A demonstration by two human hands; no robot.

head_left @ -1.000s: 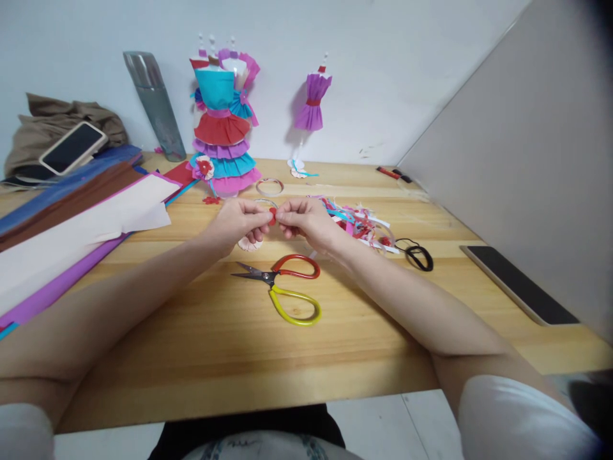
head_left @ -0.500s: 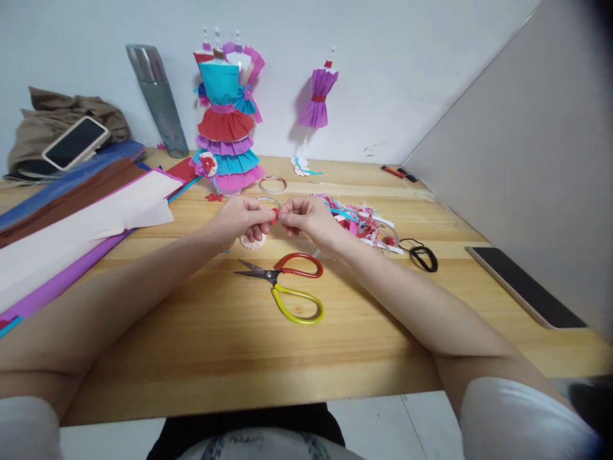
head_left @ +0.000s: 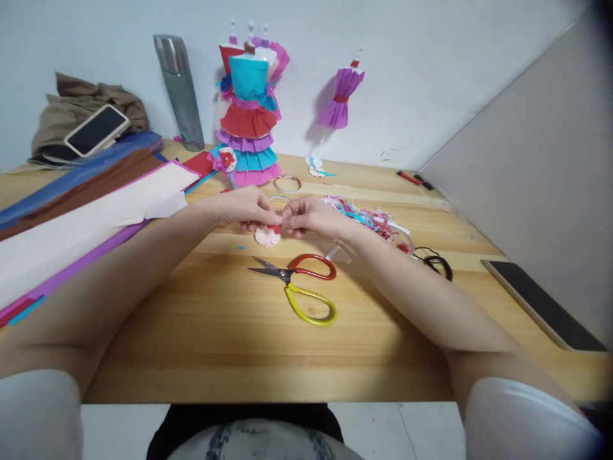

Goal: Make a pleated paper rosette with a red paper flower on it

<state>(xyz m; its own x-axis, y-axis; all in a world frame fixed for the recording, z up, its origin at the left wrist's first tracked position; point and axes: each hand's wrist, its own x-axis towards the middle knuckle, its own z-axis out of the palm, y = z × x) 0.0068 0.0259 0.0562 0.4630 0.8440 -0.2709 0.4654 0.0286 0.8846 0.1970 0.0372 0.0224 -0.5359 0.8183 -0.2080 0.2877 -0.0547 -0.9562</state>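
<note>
Lowered since the earlier frame, the small red paper piece (head_left: pixel 275 228) is now nearer the round, pale pink pleated paper disc (head_left: pixel 267 237); the camera view has shifted too.

At far left, a white-framed phone (head_left: pixel 97 130) leans on crumpled brown cloth (head_left: pixel 96 102), behind long sheets of blue, brown, cream and purple paper (head_left: pixel 96 220). Next stands a grey-green bottle with a silver cap (head_left: pixel 181 96), then a cluster of dress forms in tiered turquoise, red, purple and pink paper (head_left: pixel 249 121).

Before them, the left hand (head_left: pixel 249 207) has its fingers curled, thumb and forefinger pinching the red piece above the disc; whether piece and disc touch, I cannot tell. The right hand (head_left: pixel 311 217) meets its right edge, thumb and forefinger pressed together on it, the others bent.

Scissors with one red and one yellow handle (head_left: pixel 311 289) lie open nearer the person. Behind the right hand stands a purple paper dress form (head_left: pixel 341 99); rightward come tangled multicoloured paper scraps (head_left: pixel 376 220), a black looped cord (head_left: pixel 443 265) and a flat dark slab (head_left: pixel 543 303).
</note>
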